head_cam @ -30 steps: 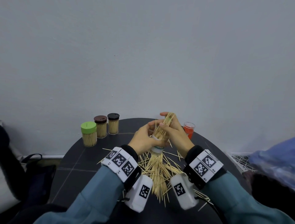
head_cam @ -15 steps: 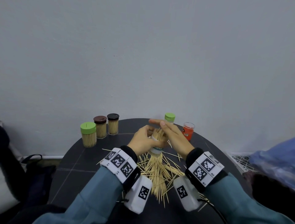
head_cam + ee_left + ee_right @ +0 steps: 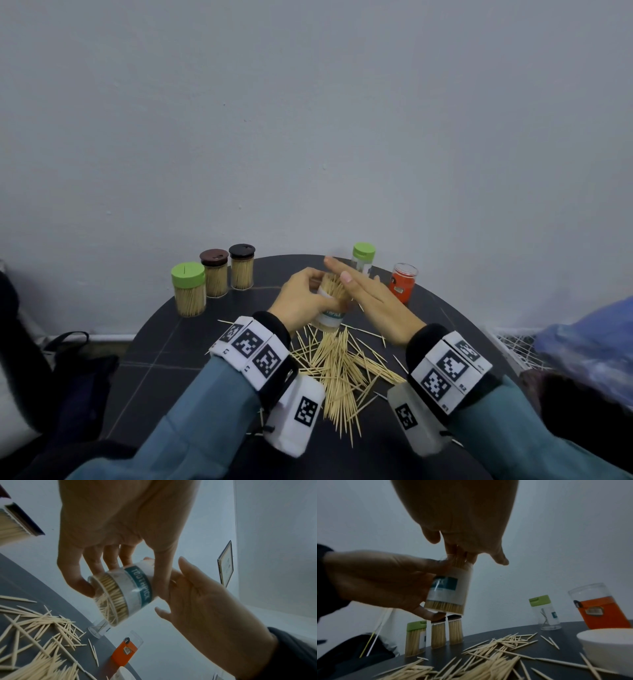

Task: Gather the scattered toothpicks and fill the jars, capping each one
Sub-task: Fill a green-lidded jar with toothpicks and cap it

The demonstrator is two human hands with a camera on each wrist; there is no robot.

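A clear toothpick jar (image 3: 330,310) with a teal-banded white label is held tilted above the dark table, uncapped, packed with toothpicks. Below it lies a loose pile of toothpicks (image 3: 337,368) — fanned and crisscrossed. Three capped full jars (image 3: 214,279) stand far left; a green-capped, nearly empty jar (image 3: 362,260) and an open orange-labelled jar (image 3: 403,281) stand far right.

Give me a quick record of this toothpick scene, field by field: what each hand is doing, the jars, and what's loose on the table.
left hand: left hand grips the held jar off the table, tilted
right hand: right hand flat, fingers straight, pressing on the toothpicks at the jar's open mouth
held jar: uncapped, packed with toothpicks
capped full jars: three at far left
far right: nearly empty green-capped jar, uncapped orange jar
loose: toothpick pile on table
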